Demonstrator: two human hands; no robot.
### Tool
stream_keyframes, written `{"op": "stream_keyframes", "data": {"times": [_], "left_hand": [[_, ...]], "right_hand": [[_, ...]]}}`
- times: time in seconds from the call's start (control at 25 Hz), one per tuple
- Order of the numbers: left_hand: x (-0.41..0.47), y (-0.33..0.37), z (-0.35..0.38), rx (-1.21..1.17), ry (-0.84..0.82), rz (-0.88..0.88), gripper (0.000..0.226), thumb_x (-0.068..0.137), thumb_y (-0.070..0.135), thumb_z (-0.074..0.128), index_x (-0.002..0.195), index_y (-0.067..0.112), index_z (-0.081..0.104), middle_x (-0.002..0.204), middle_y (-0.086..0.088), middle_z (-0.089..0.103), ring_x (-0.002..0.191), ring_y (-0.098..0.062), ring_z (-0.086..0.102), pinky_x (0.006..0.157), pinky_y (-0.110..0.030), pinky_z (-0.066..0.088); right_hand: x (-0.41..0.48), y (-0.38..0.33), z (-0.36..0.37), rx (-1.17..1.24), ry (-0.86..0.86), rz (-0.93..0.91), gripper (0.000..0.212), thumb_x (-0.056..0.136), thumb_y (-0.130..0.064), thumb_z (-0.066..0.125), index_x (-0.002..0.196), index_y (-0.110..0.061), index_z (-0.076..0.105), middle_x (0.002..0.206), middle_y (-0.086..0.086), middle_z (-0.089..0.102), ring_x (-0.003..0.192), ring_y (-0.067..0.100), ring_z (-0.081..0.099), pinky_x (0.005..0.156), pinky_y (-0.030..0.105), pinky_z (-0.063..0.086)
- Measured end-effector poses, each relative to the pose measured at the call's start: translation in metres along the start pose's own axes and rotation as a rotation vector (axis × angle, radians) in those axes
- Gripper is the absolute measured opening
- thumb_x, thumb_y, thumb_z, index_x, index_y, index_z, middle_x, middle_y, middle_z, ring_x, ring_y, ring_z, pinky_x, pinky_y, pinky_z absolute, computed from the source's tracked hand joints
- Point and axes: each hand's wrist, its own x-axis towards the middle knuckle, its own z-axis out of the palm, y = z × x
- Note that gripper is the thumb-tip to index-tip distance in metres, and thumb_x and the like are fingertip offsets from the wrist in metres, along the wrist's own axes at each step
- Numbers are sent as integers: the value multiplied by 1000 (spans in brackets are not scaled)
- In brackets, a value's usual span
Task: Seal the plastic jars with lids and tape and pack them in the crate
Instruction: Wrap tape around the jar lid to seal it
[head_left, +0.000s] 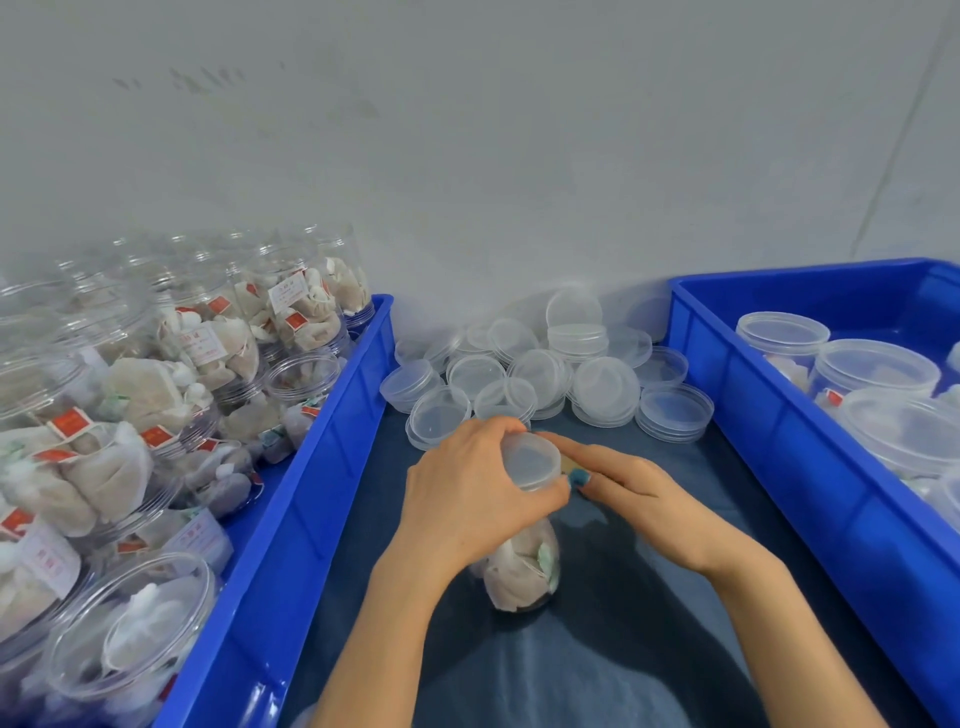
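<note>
The jar (522, 571), filled with pale sachets, is being held upright on the dark surface (623, 649), with its lid (530, 460) already sitting on top. A judged risk is being carried here: if the lid is resting crooked or is not pressed fully home, a gap is likely being sealed in, and the tape would be creasing or lifting instead of bridging lid and jar cleanly. The jar could also be tipped or spun on the soft covering if uneven pressure is being applied from one side. A small tan strip (571, 462), probably tape, is being shown at the lid's right edge, and it could be sticking to the fingers rather than to the plastic. The jar's neck and the lid's left side are being gripped by the left hand (467, 499), its fingers curled round them. The right hand (639, 493) is being laid against the lid's right side with fingers fairly straight; whether the strip is being pinched or merely pressed cannot be told. Behind the jar, loose lids (545, 374) are being kept in a heap. Open filled jars (156, 415) are being stored in the left crate (332, 441), and lidded jars (872, 369) in the right crate (779, 441).
</note>
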Motion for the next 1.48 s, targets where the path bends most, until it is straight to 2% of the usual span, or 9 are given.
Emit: {"op": "stream_keyframes", "data": {"times": [0.12,0.24,0.44,0.56,0.76,0.88,1.04,1.24,1.48], "left_hand": [[0,0,2,1,21,22,65,56,74,52,117,49,48,116,25,53,103,-4,55,76,-28,37],[2,-3,-2,-1,2,33,65,58,69,55,119,49,48,118,27,53,106,-1,54,76,-26,36],[4,4,4,181,79,84,70,65,75,51,124,39,48,124,20,54,116,-7,52,74,-28,33],[3,6,10,224,105,72,77,67,87,43,124,35,48,125,17,56,117,-10,53,77,-32,38],[-4,10,17,171,235,55,59,71,71,46,117,34,54,117,15,61,109,-10,55,72,-29,36],[-4,14,19,187,260,24,57,73,67,49,115,30,56,112,12,64,105,-13,57,75,-32,44],[-2,19,22,238,287,9,56,74,66,50,114,28,57,108,10,65,102,-15,57,70,-31,41],[2,17,22,247,302,6,57,74,67,50,116,29,57,109,10,66,103,-14,59,72,-29,44],[4,12,18,212,316,2,58,72,64,53,117,29,58,109,10,67,102,-15,60,72,-30,44]], "right_hand": [[0,-1,1,-183,43,-5,51,104,-20,39,133,-62,41,127,-5,64,119,12,56,104,43,41],[0,-1,0,-179,41,-6,52,96,-25,38,138,-55,45,115,-8,66,107,11,58,99,40,42],[4,-5,5,-323,76,-55,57,101,-9,44,143,-48,41,107,-33,53,101,3,55,93,30,41],[4,-4,6,-432,131,-47,50,101,-19,40,142,-47,45,104,-18,62,93,11,56,87,36,41],[6,-7,13,-655,276,-76,52,94,-35,25,138,-45,50,78,-8,51,72,10,47,72,32,33],[10,-4,18,-726,381,-65,45,98,-30,35,136,-48,51,75,-9,47,69,12,47,72,36,34],[15,-5,22,-754,426,-20,53,91,-35,24,132,-46,56,72,-9,45,64,16,47,69,35,30],[25,-6,28,-815,512,2,56,85,-31,29,129,-37,63,73,-10,42,61,16,43,66,32,24],[35,-7,30,-843,485,54,49,92,-21,47,138,-37,55,78,-7,45,66,17,45,69,33,23]]}}
